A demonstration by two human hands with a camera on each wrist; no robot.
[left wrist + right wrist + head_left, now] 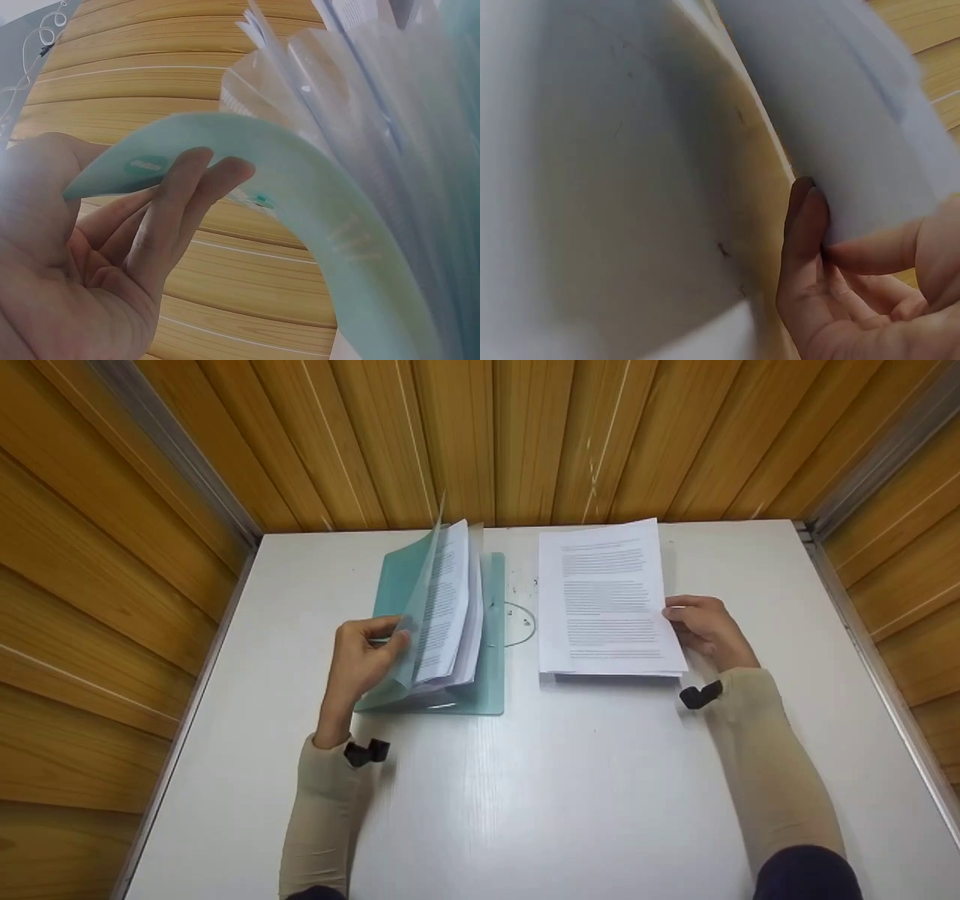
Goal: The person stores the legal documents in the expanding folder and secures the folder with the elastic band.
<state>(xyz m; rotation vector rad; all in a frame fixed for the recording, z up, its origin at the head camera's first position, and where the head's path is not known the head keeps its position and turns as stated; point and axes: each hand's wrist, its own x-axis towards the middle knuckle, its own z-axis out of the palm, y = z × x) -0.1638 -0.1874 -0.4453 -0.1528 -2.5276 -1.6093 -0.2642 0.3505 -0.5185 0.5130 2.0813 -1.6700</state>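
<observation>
A green folder (493, 660) stands partly open on the table, its clear sleeves (330, 82) fanned out with printed sheets (442, 600) inside. At its left side my left hand (360, 656) holds the folder's edge. Close up in the left wrist view, the green cover (300, 161) bends in an arc between the thumb and fingers of that hand (112, 255). To the right of the folder, my right hand (705, 626) pinches the right edge of a few printed pages (607, 600). Thumb and fingers meet on the paper (855, 120) in the right wrist view.
The white table (480, 802) runs up to a wood-panelled wall (525, 442), with more panels at both sides. A thin dark curved line (534, 622) shows between folder and pages. A white cable (30, 64) appears at upper left in the left wrist view.
</observation>
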